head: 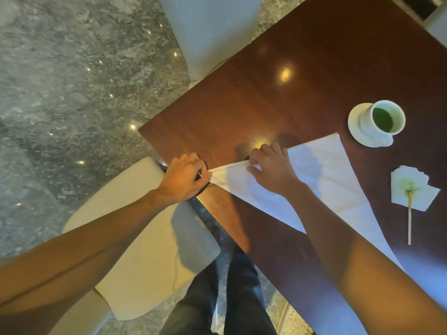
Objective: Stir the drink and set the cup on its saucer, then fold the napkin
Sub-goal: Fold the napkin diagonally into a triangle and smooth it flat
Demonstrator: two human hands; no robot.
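Note:
A white cloth napkin (pixel 331 175) lies on the dark wooden table (pixel 302 76), folded into a long triangle. My left hand (pixel 183 177) pinches its pointed tip at the table's near-left edge. My right hand (pixel 271 168) presses on the napkin just to the right of that tip, fingers gripping its folded upper edge. A white cup (pixel 382 119) of green drink stands on its white saucer (pixel 358 131) at the right, apart from both hands.
A wooden stirrer (pixel 409 218) rests with its tip on a green-stained paper tissue (pixel 411 187) right of the napkin. A cream chair (pixel 135 238) stands below my left arm, another pale chair (pixel 210 32) at the table's far side. My legs are below the table edge.

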